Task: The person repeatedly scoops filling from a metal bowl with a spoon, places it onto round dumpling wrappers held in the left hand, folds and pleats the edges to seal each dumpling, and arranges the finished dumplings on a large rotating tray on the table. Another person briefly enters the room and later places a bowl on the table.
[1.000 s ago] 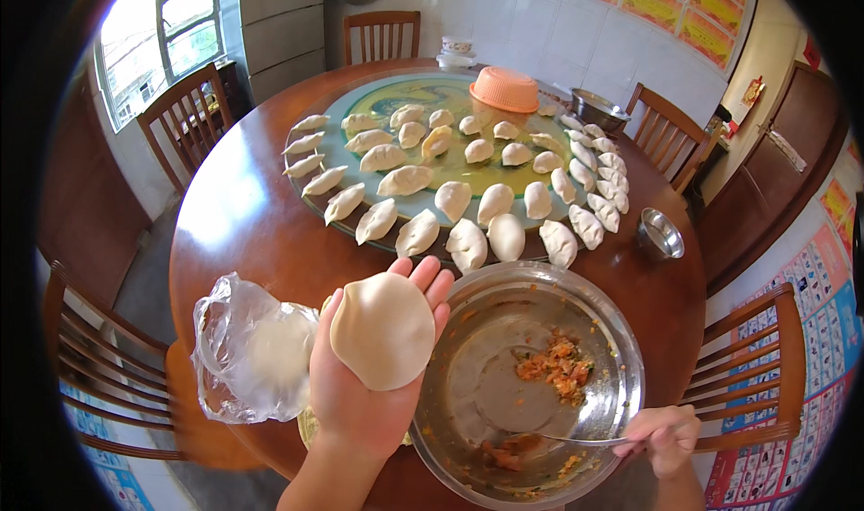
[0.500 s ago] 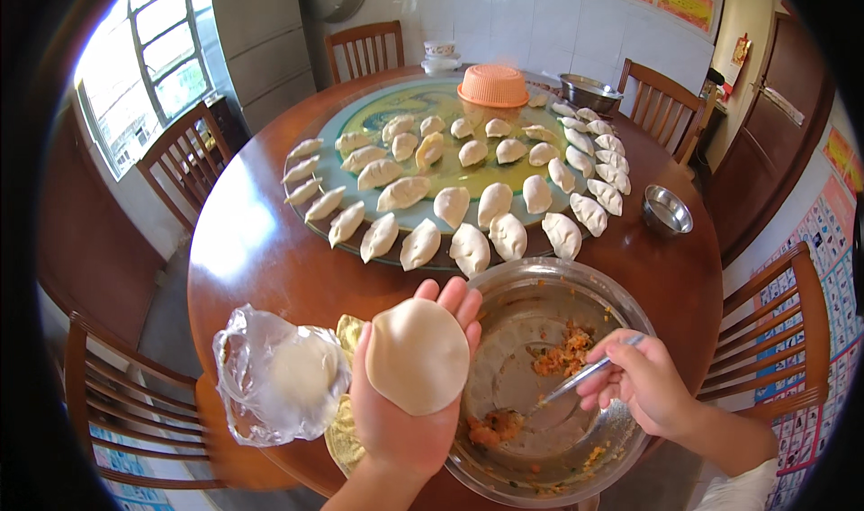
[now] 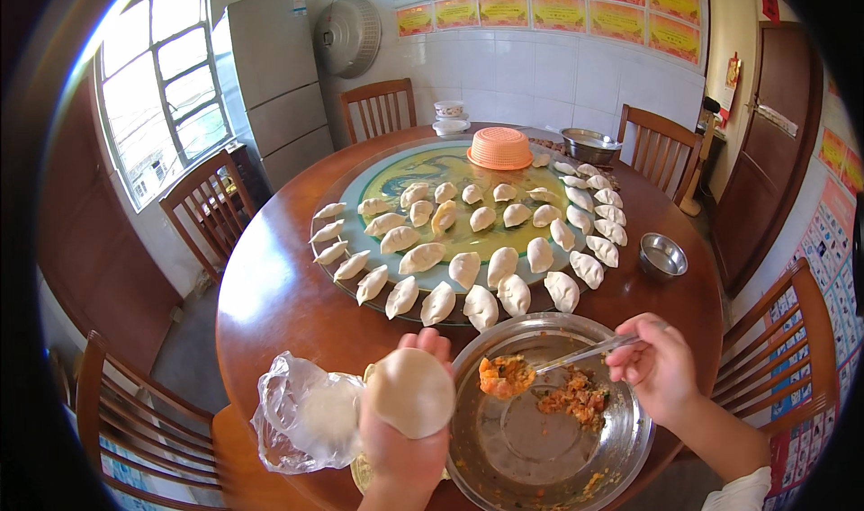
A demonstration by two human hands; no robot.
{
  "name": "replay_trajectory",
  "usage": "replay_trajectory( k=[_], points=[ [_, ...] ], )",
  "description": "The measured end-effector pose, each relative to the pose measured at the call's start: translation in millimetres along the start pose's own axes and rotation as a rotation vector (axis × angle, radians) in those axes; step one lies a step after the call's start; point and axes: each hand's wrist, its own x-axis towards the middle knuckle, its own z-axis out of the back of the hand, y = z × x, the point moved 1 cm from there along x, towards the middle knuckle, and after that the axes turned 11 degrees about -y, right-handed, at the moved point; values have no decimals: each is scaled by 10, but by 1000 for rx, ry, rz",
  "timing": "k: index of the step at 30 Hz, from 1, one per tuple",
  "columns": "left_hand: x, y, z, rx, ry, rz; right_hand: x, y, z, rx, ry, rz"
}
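A round, flat dumpling wrapper (image 3: 412, 394) lies on the upturned palm of my left hand (image 3: 402, 457), its fingertips showing behind the dough. My right hand (image 3: 660, 367) pinches the handle of a metal spoon (image 3: 585, 353). On the spoon's end sits a lump of orange filling (image 3: 506, 376) flecked with green, held over the large steel bowl (image 3: 641, 434), just right of the wrapper. More filling (image 3: 576, 398) is heaped inside the bowl, with scraps stuck to its wall.
Several shaped dumplings (image 3: 438, 303) ring the glass turntable (image 3: 349, 207) beyond the bowl. An upturned orange basket (image 3: 500, 147) stands behind them. A clear plastic bag (image 3: 283, 421) with pale dough inside lies left of my left hand; a small metal bowl (image 3: 663, 255) stands at right.
The spoon has risen from the bowl's near left part with a lump of filling on it. My left hand still carries the wrapper. The view has tilted up, showing more wall.
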Motion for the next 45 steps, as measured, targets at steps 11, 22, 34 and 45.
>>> replay_trajectory(
  k=[11,22,34,45],
  points=[
    [-150,193,-48,-102,114,379,-562,259,-366,-581,763,1124],
    [-168,186,-46,-62,153,375,-590,242,-403,-580,887,1167],
    [-144,204,-20,-24,155,399,-522,243,-476,-581,859,1190],
    [-129,213,4,-3,139,366,-519,279,-460,-522,882,1193]
  ],
)
